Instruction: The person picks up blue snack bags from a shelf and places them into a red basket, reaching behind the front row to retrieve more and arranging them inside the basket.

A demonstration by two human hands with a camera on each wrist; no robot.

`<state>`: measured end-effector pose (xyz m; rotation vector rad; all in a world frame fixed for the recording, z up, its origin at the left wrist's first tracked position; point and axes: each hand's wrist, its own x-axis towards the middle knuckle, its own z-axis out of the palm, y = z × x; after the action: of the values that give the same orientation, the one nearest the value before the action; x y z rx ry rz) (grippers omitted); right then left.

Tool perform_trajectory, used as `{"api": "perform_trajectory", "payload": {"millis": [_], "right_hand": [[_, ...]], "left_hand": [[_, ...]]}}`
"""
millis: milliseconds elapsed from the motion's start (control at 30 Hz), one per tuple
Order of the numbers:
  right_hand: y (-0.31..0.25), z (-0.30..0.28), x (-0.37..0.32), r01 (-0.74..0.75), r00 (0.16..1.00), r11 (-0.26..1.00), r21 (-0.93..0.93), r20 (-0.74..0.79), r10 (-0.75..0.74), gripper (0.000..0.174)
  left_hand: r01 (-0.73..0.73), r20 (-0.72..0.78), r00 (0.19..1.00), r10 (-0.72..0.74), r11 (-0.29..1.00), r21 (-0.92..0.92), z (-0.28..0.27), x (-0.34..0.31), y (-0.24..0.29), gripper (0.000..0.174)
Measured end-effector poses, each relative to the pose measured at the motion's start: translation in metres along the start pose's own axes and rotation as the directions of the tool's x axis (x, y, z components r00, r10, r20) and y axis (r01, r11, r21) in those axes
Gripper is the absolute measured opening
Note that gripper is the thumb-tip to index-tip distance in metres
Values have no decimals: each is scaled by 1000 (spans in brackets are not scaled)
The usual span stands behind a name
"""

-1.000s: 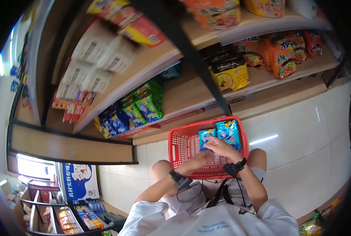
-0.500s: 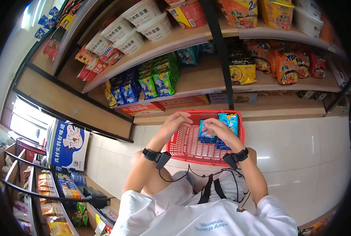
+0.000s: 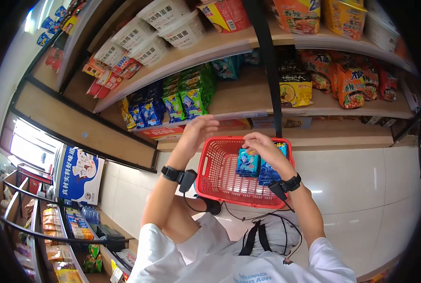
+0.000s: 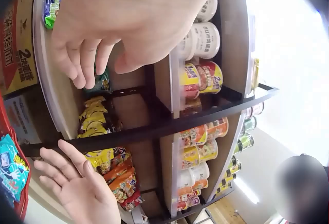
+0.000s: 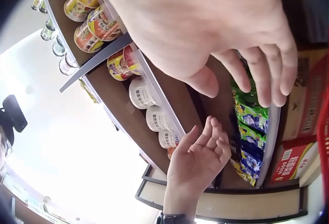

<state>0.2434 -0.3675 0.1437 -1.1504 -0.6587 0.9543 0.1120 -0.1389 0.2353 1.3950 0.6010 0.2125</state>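
My left hand [image 3: 197, 134] is raised over the far left corner of a red plastic basket [image 3: 217, 165], in front of the lower shelf, and holds nothing. Its loosely bent fingers reach toward the shelf in the left wrist view. My right hand [image 3: 267, 150] hovers above the basket's right part, also holding nothing, its fingers relaxed and apart from the thumb. Beneath it, two stacks of blue snack packets [image 3: 247, 162] lie side by side in the basket; hand and forearm partly hide the right stack. Green packets [image 3: 192, 103] stand on the lower shelf beyond the left hand.
Dark blue packets [image 3: 150, 113], teal packets [image 3: 225, 69], a yellow noodle packet [image 3: 296, 93] and orange packets [image 3: 351, 89] line the lower shelf. White noodle bowls [image 3: 182, 34] fill the shelf above. A black upright post [image 3: 269, 70] divides the shelves. Cartons [image 5: 293, 162] lie below.
The left hand rises from low over the basket toward the shelf at the far left. The right hand lifts off the blue packets and stays above the basket. The basket's left part comes into view.
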Motion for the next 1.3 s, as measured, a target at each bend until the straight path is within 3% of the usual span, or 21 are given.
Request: {"api": "perform_trajectory", "payload": {"millis": [267, 333, 367, 400, 433, 467, 500, 533, 633, 733, 867, 1000, 1100, 1133, 1167, 1233, 1267, 1300], "right_hand": [[-29, -7, 168, 50, 976, 999, -16, -213, -52, 33], [-32, -5, 216, 130, 958, 992, -6, -257, -127, 35], [-34, -7, 238, 93, 954, 996, -5, -285, -91, 36], [-28, -10, 260, 83, 935, 992, -97, -336, -111, 36], [-11, -17, 284, 70, 912, 980, -187, -385, -138, 37], [30, -38, 317, 175, 886, 907, -383, -340, -315, 39], [24, -24, 318, 487, 668, 738, -466, -346, -659, 33], [23, -21, 319, 589, 541, 613, -527, -307, -783, 33], [27, -38, 319, 348, 759, 753, -558, -304, -576, 34], [37, -54, 319, 148, 872, 779, -609, -291, -393, 36], [45, -70, 325, 45, 918, 760, -648, -273, -287, 38], [54, -69, 332, 23, 899, 721, -692, -301, -317, 40], [45, -47, 335, 172, 771, 732, -659, -372, -517, 42], [40, -38, 329, 332, 654, 745, -578, -428, -624, 36], [27, -29, 315, 230, 715, 773, -591, -436, -546, 36], [3, -9, 276, 9, 811, 794, -607, -460, -361, 34], [14, -1, 269, 220, 706, 825, -520, -499, -502, 30], [25, -1, 257, 302, 698, 785, -540, -436, -568, 28]], "left_hand": [[-53, -69, 997, 37, 967, -249, -24, 182, 23, 39], [-120, -175, 982, 73, 954, -275, -13, 213, 19, 38], [-169, -226, 968, 106, 945, -280, -15, 231, 25, 38], [-378, -76, 864, 498, 740, 557, -51, 258, -9, 39], [-340, 305, 734, 606, -61, 938, -82, 276, -42, 39], [-226, 240, 869, 434, -84, 970, -66, 262, -18, 44], [-128, 162, 957, 239, -153, 980, -50, 247, 6, 49], [-101, 113, 969, 219, -67, 993, -51, 253, 5, 48], [-90, -25, 954, 298, 368, 926, -53, 287, -6, 46], [-120, -91, 945, 315, 591, 798, -49, 306, -16, 44], [-174, -91, 937, 336, 678, 714, -42, 320, -22, 42], [-237, -56, 931, 361, 715, 658, -42, 321, -33, 39], [-323, -5, 916, 402, 744, 585, -43, 313, -38, 37], [-358, 15, 907, 420, 753, 552, -43, 308, -38, 36], [-398, 34, 897, 441, 771, 497, -41, 305, -34, 36], [-246, -9, 967, 255, 944, 221, -15, 266, 0, 30], [-352, -102, 926, 365, 928, 123, 5, 235, 6, 23], [-414, -80, 886, 456, 858, 305, -8, 242, -14, 25]]}}
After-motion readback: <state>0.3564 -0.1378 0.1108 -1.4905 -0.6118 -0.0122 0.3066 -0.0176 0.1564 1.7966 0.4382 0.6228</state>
